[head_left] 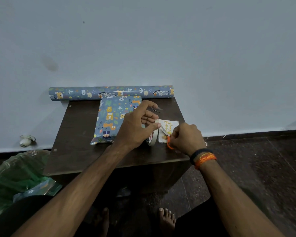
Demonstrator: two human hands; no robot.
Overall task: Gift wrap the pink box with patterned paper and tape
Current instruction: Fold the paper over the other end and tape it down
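Bare feet (pixel 167 218) on the dark speckled floor (pixel 246 168) lie nearest, below two forearms reaching away toward a small dark brown wooden table (pixel 75 134). On the left, the left hand (pixel 135 127) is raised over the table's middle with its wrist bent, thumb and curled fingers gripping a cream-coloured roll of adhesive tape (pixel 153 134) that stands on edge. To its right, the right hand (pixel 186 137), with orange thread and a dark band (pixel 202 157) at the wrist, is closed around the orange handles of small scissors (pixel 169 143), just beside the tape; the blades are hidden. Behind both hands lies a white birthday card with gold lettering (pixel 169 127).

Left of the hands, the box wrapped in blue animal-patterned paper (pixel 111 118) lies flat on the table, its long axis running near to far, far end touching a roll of the same patterned paper (pixel 109 93). That roll lies left to right along the table's far edge against the pale wall (pixel 143 40). On the floor at near left sits a crumpled green plastic bag (pixel 15 177).
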